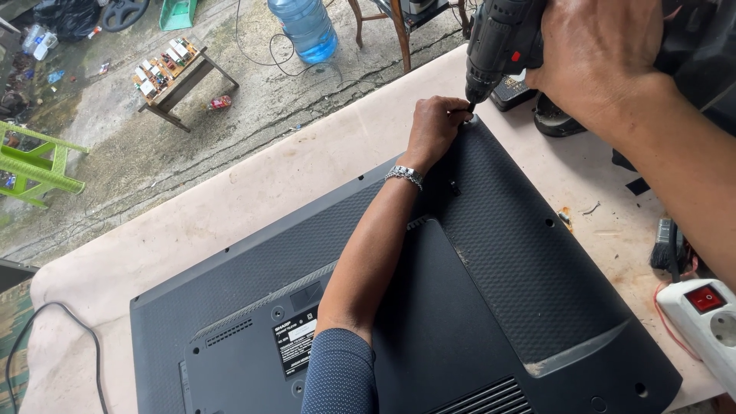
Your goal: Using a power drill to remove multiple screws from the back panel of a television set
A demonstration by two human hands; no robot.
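A flat television (506, 253) lies face down on the pale table (230, 207), its dark textured back cover up. My left hand (435, 126) rests on the cover's far corner, fingers pinched around the tip of the drill bit. My right hand (594, 50) grips a black cordless drill (498, 38), held upright with its bit set down on that corner beside my left fingers. A silver bracelet sits on my left wrist.
A white power strip (701, 314) with a red switch lies at the table's right edge, a brush (665, 244) next to it. On the concrete floor beyond stand a blue water jug (305, 29), a small wooden stool with circuit boards (170, 70) and a green stool (38, 165).
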